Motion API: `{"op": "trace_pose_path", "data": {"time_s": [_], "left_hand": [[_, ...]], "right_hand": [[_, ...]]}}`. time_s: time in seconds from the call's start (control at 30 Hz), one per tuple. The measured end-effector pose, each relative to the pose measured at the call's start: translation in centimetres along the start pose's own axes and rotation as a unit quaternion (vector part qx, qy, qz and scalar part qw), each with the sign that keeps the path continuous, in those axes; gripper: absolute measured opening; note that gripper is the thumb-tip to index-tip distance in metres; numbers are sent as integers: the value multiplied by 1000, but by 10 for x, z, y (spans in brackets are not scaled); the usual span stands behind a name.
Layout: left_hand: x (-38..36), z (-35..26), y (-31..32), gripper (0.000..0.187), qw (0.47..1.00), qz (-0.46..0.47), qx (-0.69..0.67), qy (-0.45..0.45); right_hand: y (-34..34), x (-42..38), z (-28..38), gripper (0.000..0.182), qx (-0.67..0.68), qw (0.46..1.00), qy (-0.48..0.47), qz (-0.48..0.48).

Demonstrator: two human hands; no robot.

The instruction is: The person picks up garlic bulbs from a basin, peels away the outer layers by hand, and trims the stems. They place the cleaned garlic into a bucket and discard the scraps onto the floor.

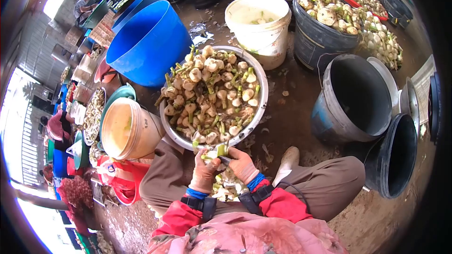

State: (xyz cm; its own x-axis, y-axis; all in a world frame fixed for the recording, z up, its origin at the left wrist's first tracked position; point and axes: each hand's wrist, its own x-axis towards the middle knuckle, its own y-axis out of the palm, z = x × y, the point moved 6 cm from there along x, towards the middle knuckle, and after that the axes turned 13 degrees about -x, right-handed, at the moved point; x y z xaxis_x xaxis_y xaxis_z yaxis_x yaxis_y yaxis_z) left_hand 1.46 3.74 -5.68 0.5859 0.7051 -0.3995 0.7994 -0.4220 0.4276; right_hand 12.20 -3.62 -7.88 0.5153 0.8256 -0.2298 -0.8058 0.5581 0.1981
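My left hand [204,171], in an orange glove, is closed round a garlic bulb [210,154] with a green stem stub. Against the bulb, my right hand [241,165], gloved as well, grips a small dark tool [226,160], probably a knife, mostly hidden by the fingers. Just beyond both hands stands a wide metal basin [262,108] heaped with untrimmed garlic bulbs [214,66]. Below the hands, between my legs, lie pale peelings and garlic pieces [228,186].
Left are a cream bucket [147,131] and a large blue tub [155,47]. A white bucket [278,42] stands behind the basin. Dark buckets [325,117] are on the right, near a full black tub [320,42]. Other people [84,7] sit farther off.
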Motion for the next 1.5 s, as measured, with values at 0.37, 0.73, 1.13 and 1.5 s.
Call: {"op": "trace_pose_path", "data": {"time_s": [0.37,0.73,1.13,1.5], "left_hand": [[-18,7,11,71,940,211,-163,-213],[8,1,-15,63,995,71,-61,-26],[29,-16,-70,30,929,-88,-354,-66],[102,8,-24,32,983,24,-174,-51]], "right_hand": [[-52,18,-57,28,-122,967,66,-214],[-3,1,-9,30,13,1000,-25,13],[-76,-3,51,25,438,888,-106,-90],[24,-3,-95,43,-469,820,94,314]]}}
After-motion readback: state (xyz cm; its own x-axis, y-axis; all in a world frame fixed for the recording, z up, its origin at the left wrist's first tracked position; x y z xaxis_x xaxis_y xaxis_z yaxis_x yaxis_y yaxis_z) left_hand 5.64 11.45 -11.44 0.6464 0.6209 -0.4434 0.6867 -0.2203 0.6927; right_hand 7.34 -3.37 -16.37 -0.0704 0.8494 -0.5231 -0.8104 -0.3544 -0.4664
